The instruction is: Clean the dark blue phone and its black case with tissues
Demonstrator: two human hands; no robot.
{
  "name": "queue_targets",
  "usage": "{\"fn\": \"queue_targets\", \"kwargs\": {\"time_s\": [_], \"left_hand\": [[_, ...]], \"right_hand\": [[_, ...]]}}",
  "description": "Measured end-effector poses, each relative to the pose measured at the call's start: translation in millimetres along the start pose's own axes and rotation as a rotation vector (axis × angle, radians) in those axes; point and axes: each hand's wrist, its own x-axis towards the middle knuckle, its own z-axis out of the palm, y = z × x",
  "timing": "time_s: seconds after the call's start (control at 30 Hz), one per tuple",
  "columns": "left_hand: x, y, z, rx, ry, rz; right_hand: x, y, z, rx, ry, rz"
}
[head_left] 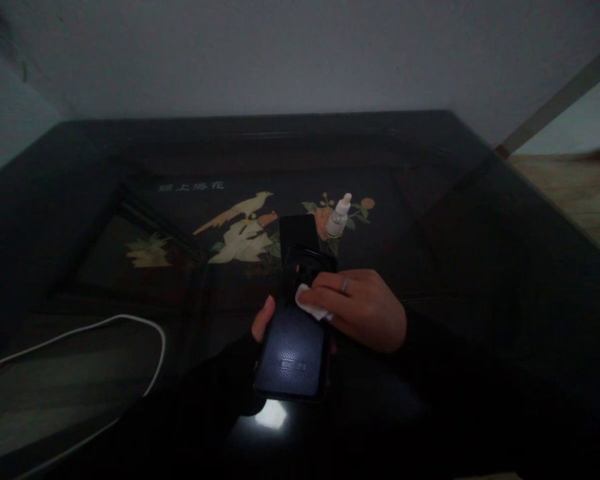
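A dark phone [293,350] with a textured back cover is gripped by its sides in my left hand [263,319], its back turned up toward me. The thumb lies along the left edge, and most of that hand is hidden under the phone. My right hand [367,308], with a ring on one finger, pinches a white cloth or tissue [314,304] and presses it on the phone's back, just below the camera area. Beyond the phone's top end, a flat black object [299,232], perhaps another phone, lies on the table.
A small clear dropper bottle [337,219] with a white top stands past my right hand. The dark glossy table [250,153] bears a bird-and-flower picture. A white cable [130,317] curves across the left side. A pale wall [260,60] rises behind the table.
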Motion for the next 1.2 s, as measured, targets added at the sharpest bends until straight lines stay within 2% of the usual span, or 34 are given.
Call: {"fn": "queue_targets", "kwargs": {"time_s": [0.17, 0.23, 0.37, 0.57, 0.77, 1.0, 1.1, 1.2], "left_hand": [[2.4, -6.6, -13.1, -0.221, -0.287, -0.140], [3.1, -6.7, -13.3, -0.266, -0.329, -0.126], [2.8, -4.3, -10.8, -0.235, -0.318, -0.143], [2.6, -6.1, -13.5, -0.226, -0.325, -0.120], [2.7, -12.6, -11.7, -0.216, -0.287, -0.068], [2.0, -13.9, -6.7, -0.186, -0.244, -0.058], [0.8, -17.3, -5.9, -0.158, -0.200, -0.100], [0.5, -19.0, -5.3, -0.167, -0.218, -0.067]], "right_hand": [[-1.6, 20.5, 1.8, -0.115, 0.073, 0.043], [-2.7, 27.2, 2.0, -0.154, 0.105, 0.048], [-3.7, 32.8, 1.5, -0.176, 0.132, 0.056], [-2.9, 27.0, 0.8, -0.136, 0.127, -0.012], [-3.8, 31.9, 3.2, -0.170, 0.115, 0.028], [0.3, 29.8, 5.0, -0.180, 0.165, 0.060], [4.7, 25.6, 3.3, -0.180, 0.165, 0.050], [6.1, 22.9, 1.9, -0.154, 0.145, 0.026]]}}
